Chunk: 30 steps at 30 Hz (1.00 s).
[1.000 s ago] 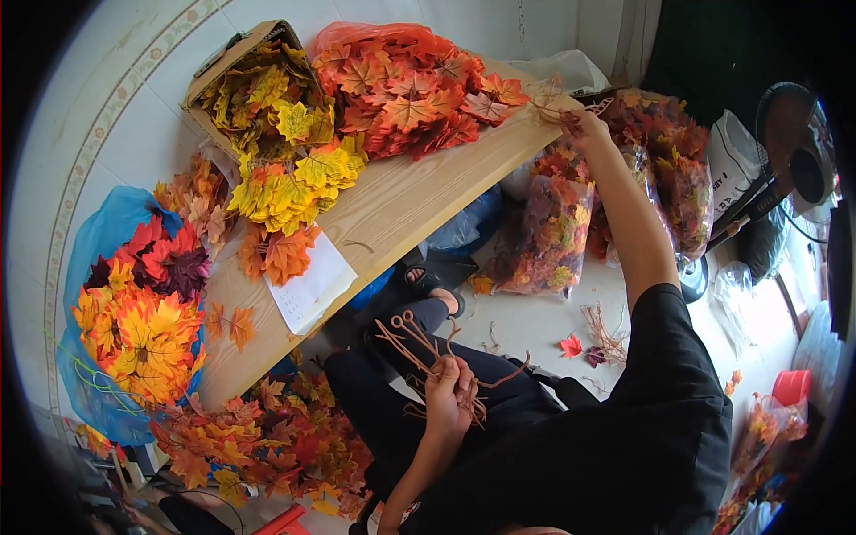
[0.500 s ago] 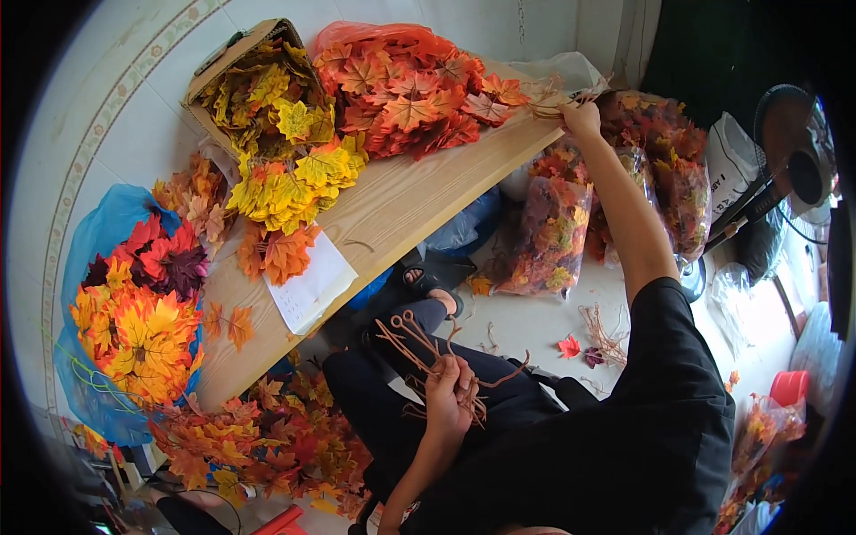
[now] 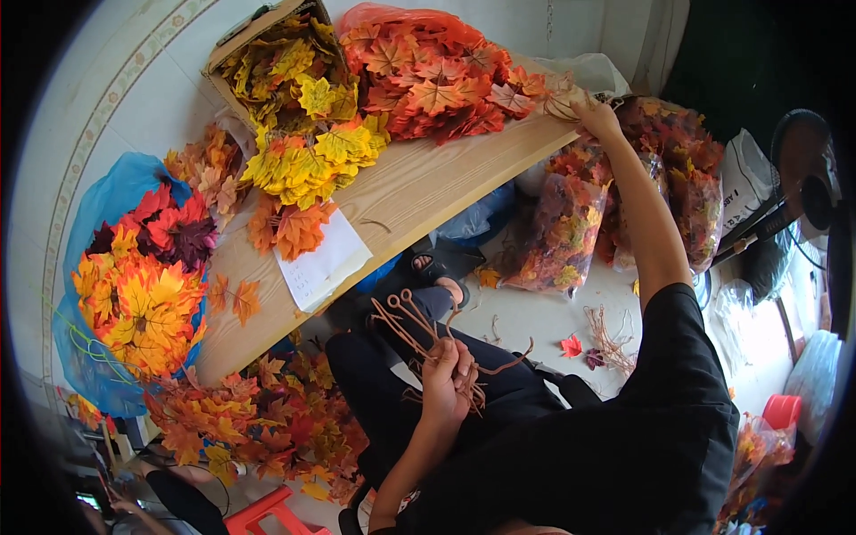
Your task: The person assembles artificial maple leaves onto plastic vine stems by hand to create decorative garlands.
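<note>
View: head; clock positions are read from the middle of the frame.
Left hand [image 3: 448, 379]: 6 o'clock, close to centre, above the dark trousers [image 3: 370, 374]; fingers closed around the stems.
Stems [image 3: 415, 326]: brown bundle in the left hand; looped ends point toward 11 o'clock, one branch extends toward 3 o'clock.
Right hand [image 3: 597, 118]: between 1 and 2 o'clock, arm extended to the far end of the surface [image 3: 450, 189]; fingers at the stem pile; cannot tell whether they pinch any of it.
Stem pile [image 3: 562, 101]: 1 o'clock, beside the red leaves.
Red leaves [image 3: 437, 85]: 12 o'clock, in a red bag.
Box [image 3: 234, 43]: 11 o'clock, open, filled with yellow leaves [image 3: 316, 168] that spread onto the surface.
Paper [image 3: 328, 257]: 9 o'clock, partly under orange leaves [image 3: 303, 230].
Blue bag [image 3: 76, 308]: 9 o'clock, near the rim; holds red and orange leaves.
Packed bags [image 3: 562, 236]: between 2 and 3 o'clock, clear, filled with leaves.
Floor [image 3: 526, 330]: 4 o'clock, carries loose stems [image 3: 609, 339].
Stool [image 3: 267, 510]: 7 o'clock, red.
</note>
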### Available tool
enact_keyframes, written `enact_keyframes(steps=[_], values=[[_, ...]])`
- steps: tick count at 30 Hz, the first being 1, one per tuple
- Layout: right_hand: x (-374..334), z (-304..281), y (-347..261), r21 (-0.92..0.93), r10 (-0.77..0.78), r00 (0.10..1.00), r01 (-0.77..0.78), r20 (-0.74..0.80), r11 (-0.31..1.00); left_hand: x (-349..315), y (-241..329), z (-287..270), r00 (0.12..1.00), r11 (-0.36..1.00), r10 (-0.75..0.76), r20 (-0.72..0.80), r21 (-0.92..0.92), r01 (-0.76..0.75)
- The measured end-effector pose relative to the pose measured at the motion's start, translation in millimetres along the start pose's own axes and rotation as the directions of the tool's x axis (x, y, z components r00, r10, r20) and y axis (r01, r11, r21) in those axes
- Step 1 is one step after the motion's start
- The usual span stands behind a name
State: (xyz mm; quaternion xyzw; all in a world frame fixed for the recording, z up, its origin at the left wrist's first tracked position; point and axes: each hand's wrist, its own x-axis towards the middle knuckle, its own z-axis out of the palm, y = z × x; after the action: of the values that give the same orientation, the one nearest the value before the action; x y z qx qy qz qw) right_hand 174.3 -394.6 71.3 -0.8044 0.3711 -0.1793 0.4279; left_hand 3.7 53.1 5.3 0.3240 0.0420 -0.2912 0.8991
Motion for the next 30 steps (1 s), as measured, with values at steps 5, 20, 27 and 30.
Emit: enact_keyframes(steps=[5,20,27,30], values=[[4.0,6.1,7.0,0.000,0.010,1.000,-0.010,-0.026,1.000,-2.6,14.3,2.9,0.998,0.998,0.059,0.027,0.025,-0.060],[-258.0,24.4,-42.4,0.508,-0.843,0.247,0.706,0.477,0.494,37.5,43.6,39.2,0.987,0.988,0.146,0.068,-0.057,-0.142],[-283.2,9.6,17.6,0.344,-0.624,0.411,0.573,0.665,0.744,37.2,28.3,40.4,0.992,0.980,-0.036,0.123,0.199,0.010],[-270.7,-19.7,77.9,0.279,-0.369,0.587,0.242,0.721,0.929,47.1,15.7,38.0,0.993,0.946,-0.070,0.091,0.322,0.037]])
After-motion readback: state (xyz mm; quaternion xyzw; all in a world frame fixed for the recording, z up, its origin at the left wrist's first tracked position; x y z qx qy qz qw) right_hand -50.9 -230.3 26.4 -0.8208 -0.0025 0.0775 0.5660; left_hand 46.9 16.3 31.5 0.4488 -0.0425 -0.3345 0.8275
